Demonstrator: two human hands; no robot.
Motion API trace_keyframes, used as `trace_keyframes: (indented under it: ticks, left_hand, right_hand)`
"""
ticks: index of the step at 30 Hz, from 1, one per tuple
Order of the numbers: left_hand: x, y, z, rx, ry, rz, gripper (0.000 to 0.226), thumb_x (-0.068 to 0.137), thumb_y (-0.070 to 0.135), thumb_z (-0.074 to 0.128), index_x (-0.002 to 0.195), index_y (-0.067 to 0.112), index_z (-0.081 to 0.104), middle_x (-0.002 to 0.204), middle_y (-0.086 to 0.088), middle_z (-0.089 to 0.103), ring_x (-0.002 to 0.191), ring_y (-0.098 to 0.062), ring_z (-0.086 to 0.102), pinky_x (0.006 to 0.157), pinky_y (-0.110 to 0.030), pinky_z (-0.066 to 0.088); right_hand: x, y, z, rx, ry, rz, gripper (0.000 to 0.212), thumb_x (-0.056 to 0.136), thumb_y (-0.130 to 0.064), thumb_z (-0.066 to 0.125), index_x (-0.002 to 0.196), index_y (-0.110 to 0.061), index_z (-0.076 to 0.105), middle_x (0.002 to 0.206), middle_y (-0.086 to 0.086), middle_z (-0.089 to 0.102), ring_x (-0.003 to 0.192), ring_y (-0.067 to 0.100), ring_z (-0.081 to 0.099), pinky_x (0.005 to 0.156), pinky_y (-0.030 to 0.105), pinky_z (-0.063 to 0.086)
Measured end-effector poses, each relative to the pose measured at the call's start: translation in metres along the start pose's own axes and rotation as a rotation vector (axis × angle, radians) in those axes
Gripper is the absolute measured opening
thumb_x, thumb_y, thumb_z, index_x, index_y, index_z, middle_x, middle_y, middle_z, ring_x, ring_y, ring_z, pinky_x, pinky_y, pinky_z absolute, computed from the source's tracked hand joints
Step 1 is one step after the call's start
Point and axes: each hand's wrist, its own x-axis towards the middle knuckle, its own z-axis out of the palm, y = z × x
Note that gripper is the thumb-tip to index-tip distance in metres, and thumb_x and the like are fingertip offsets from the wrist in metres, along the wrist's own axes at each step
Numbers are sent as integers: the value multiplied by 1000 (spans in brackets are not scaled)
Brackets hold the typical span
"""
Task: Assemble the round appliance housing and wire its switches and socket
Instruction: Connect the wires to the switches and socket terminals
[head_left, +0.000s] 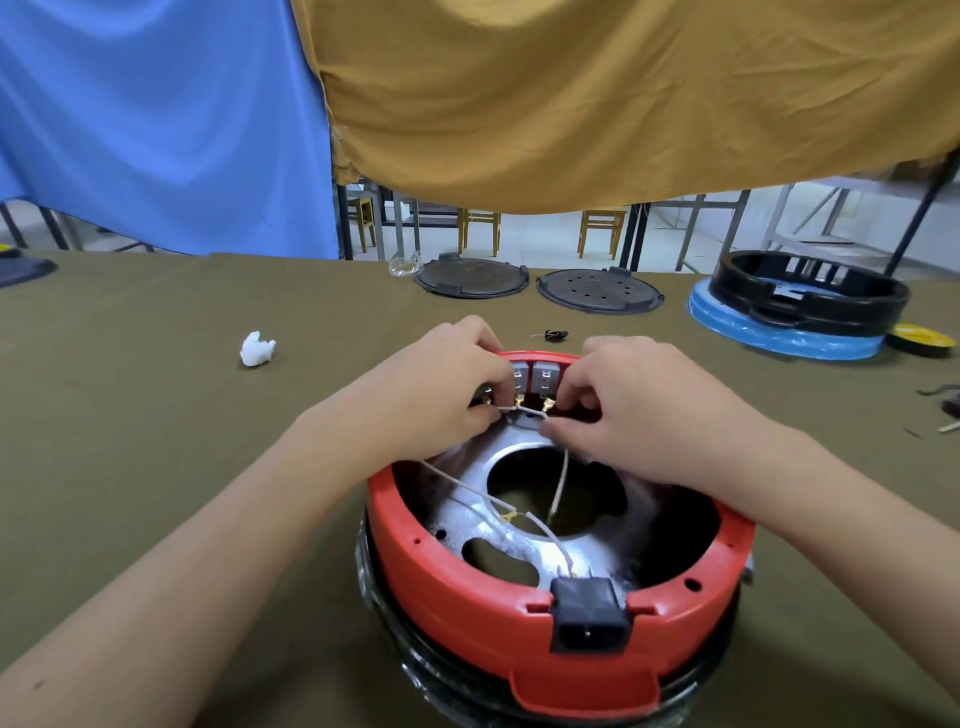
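A round red housing lies bottom-up on the table in front of me, with a shiny metal plate inside. A black power socket is set in its near rim. Grey switches with brass terminals sit in the far rim. My left hand pinches a white wire at the switch terminals. My right hand pinches the same wire's other end beside the right terminal. More white wires run loose across the plate toward the socket.
Two dark round plates lie at the table's far edge. At the far right a black housing ring sits on a blue-wrapped base. A white crumpled wad lies left; small tools lie at the right edge.
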Motion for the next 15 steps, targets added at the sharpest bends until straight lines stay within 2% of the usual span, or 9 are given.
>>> trace_keyframes:
  ticks: [3,5,10,12,15]
  left_hand:
    - [1,-1,0,-8,-3,2,9,91,24,65,99,28,69,128,3,44,117,-16,44,99,-35,41]
    - [1,-1,0,-13,-9,-3,8,91,25,65,98,28,69,126,4,45,115,-15,45,98,-33,41]
    - [1,-1,0,-55,-16,-26,5,89,28,67,93,31,66,121,8,47,109,-12,48,93,-28,41]
    - [0,0,-2,-106,4,-50,13,86,25,68,91,34,59,113,10,48,97,-9,51,84,-26,43]
    - [-1,1,-3,-151,59,-92,25,80,20,65,92,33,48,97,13,45,77,-3,50,64,-20,38]
  right_hand:
    - [-1,0,0,24,-36,30,28,83,-54,66,73,-29,69,76,-7,60,74,16,58,61,29,42]
    - [0,1,0,32,-54,26,26,84,-54,65,75,-30,69,75,-7,61,74,16,58,59,29,40]
    - [1,-2,2,37,-94,-62,22,88,-48,65,74,-32,61,65,-13,49,75,12,51,63,28,36]
    - [2,-1,2,68,-80,-53,25,87,-46,66,69,-30,61,68,-10,55,72,11,53,59,26,37]
    - [5,-1,1,106,-57,-30,27,85,-46,68,67,-26,65,72,-6,62,69,9,55,57,23,38]
